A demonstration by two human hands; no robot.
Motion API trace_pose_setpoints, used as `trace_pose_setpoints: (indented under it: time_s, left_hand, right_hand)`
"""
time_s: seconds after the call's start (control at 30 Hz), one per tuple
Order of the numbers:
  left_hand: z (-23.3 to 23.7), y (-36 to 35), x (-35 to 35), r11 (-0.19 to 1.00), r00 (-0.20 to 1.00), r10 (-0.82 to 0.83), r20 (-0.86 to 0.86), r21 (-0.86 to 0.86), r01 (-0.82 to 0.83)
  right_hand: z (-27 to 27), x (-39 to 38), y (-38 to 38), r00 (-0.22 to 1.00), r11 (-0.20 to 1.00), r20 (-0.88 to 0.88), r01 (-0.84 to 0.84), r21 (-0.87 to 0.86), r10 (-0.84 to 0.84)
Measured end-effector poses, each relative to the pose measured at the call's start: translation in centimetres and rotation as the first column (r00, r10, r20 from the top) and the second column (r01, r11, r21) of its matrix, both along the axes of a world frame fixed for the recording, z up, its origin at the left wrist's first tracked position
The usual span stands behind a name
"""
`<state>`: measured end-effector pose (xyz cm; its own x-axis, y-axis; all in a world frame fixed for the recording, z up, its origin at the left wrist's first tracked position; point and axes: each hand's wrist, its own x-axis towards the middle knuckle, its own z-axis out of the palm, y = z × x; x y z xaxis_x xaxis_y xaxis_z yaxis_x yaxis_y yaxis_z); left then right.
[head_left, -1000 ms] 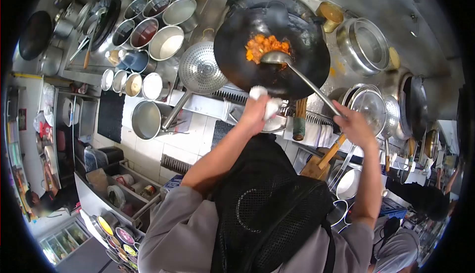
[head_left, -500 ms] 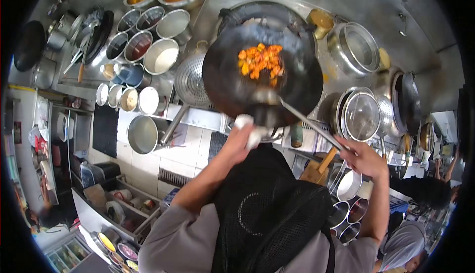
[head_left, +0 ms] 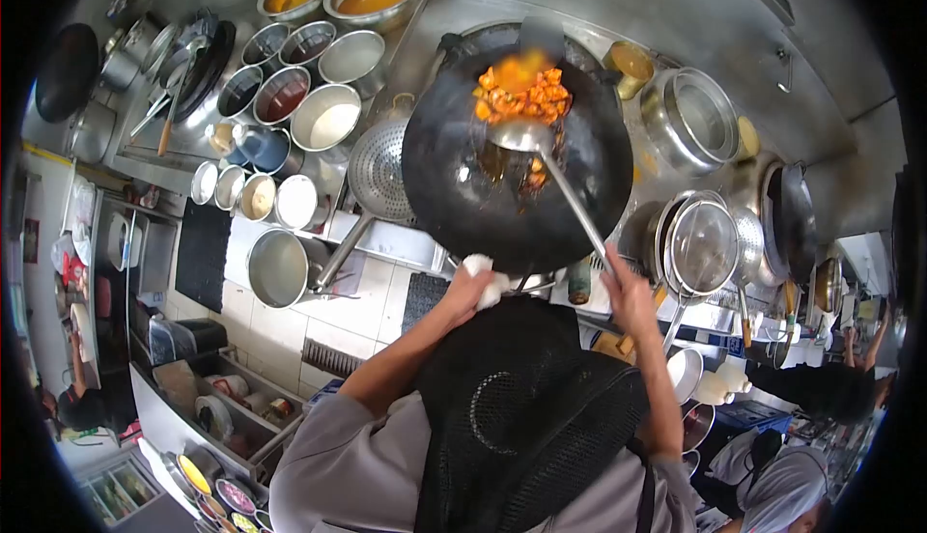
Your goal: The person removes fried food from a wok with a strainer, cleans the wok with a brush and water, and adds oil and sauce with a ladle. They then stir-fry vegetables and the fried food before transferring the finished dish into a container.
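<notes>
Gripping through a cloth [head_left: 491,280], the left hand [head_left: 468,294] holds the heavy-looking wok [head_left: 454,195] tilted at upper centre. The right hand [head_left: 628,296] is closed round the stiff ladle [head_left: 522,134], probably safest held by its far end.

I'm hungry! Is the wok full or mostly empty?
Mostly empty: the wok holds only a small heap of orange food near its far rim.

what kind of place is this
Most likely a restaurant kitchen's stir-fry station: the left hand grips a big black wok of orange food through a cloth, the right hand holds a ladle, and steel seasoning bowls and a perforated strainer stand alongside.
</notes>
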<state>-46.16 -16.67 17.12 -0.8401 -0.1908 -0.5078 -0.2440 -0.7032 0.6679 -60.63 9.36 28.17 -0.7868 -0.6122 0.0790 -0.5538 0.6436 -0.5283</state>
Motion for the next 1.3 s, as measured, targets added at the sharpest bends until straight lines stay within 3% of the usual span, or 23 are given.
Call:
trace_pose_setpoints:
  time_s: [0.03,0.07,0.1,0.17,0.23,0.27,0.3,0.37,0.57,0.63,0.7,0.8,0.87,0.9,0.97,1.07,1.17,1.23,1.3]
  left_hand:
    - [1.2,-0.3,0.1,1.000,1.000,-0.002,-0.030,-0.002,0.002]
    - [3.7,-0.4,-0.8,0.999,1.000,0.026,0.003,-0.030,-0.026]
    - [3.9,-0.2,-2.7,0.991,0.991,0.113,-0.069,-0.063,-0.117]
    - [4.5,-2.2,-7.7,0.995,0.995,0.096,0.006,0.011,-0.096]
    - [6.1,-4.0,-12.1,0.982,0.988,0.124,0.097,0.129,-0.135]
    - [6.0,-3.8,-13.5,0.981,0.980,0.138,0.146,0.114,-0.155]
    - [3.0,-3.4,-14.0,0.992,0.987,0.121,0.103,-0.048,-0.116]
    - [0.1,-4.2,-15.1,0.997,0.996,0.071,0.058,-0.022,-0.070]
    - [-0.7,-4.3,-16.5,0.995,0.993,0.016,0.113,-0.102,-0.005]
    - [-0.1,-4.3,-16.5,0.990,0.992,0.043,0.116,-0.137,-0.027]
    - [-0.8,-4.3,-16.6,0.992,0.989,0.093,0.111,-0.095,-0.083]
    - [-1.1,-4.6,-16.6,0.990,0.987,0.082,0.138,-0.126,-0.065]
    - [-1.5,-4.6,-16.5,0.987,0.985,0.103,0.142,-0.137,-0.083]
    - [-1.9,-4.6,-16.6,0.986,0.985,0.114,0.128,-0.138,-0.097]
    - [-0.6,-4.4,-16.4,0.988,0.984,0.103,0.146,-0.131,-0.084]
    - [0.0,-4.3,-16.3,0.991,0.982,0.088,0.169,-0.118,-0.068]
    - [0.8,-3.9,-16.2,0.986,0.969,0.144,0.203,-0.114,-0.123]
    - [1.2,-4.3,-16.3,0.998,0.961,0.059,0.269,-0.015,-0.058]
    - [0.6,-4.8,-16.2,0.999,0.979,-0.002,0.203,0.052,-0.009]
  right_hand:
    - [-0.6,1.1,0.4,1.000,0.992,-0.007,-0.022,-0.125,0.021]
    - [0.8,2.6,0.6,0.995,0.997,0.098,0.030,-0.074,-0.022]
    - [2.2,4.0,0.7,0.978,0.997,0.195,0.077,-0.012,-0.073]
    - [4.9,5.8,0.8,0.825,0.970,0.517,0.237,0.049,-0.228]
    - [6.7,6.3,1.3,0.766,0.964,0.602,0.265,0.021,-0.224]
    - [6.7,6.4,1.7,0.765,0.957,0.602,0.291,-0.005,-0.229]
    - [6.9,6.4,2.1,0.760,0.951,0.601,0.308,0.002,-0.247]
    - [5.8,6.3,2.7,0.695,0.904,0.656,0.424,-0.045,-0.294]
    - [2.2,-3.0,-0.1,0.829,0.909,0.391,0.412,0.055,-0.399]
    - [-5.5,-9.1,-0.6,0.935,0.949,0.235,0.295,-0.107,-0.264]
    - [-3.9,-12.0,-5.5,0.884,0.940,0.397,0.317,-0.124,-0.245]
    - [-7.7,-15.4,-8.6,0.958,0.980,0.279,0.120,-0.162,-0.071]
    - [-5.6,-14.9,-8.8,0.976,0.994,0.191,-0.109,0.026,0.102]
    - [-4.1,-14.7,-8.0,0.977,0.994,0.190,-0.108,0.024,0.102]
    - [-0.8,-14.6,-5.1,0.990,0.923,0.012,-0.135,0.362,0.140]
    - [2.5,-14.9,-1.0,0.986,0.864,-0.108,-0.057,0.501,0.127]
    - [6.1,-14.8,3.0,0.966,0.873,-0.234,0.019,0.488,0.109]
    - [9.5,-14.6,4.9,0.933,0.869,-0.346,0.087,0.487,0.100]
    - [12.0,-14.4,5.9,0.908,0.867,-0.402,0.105,0.487,0.116]
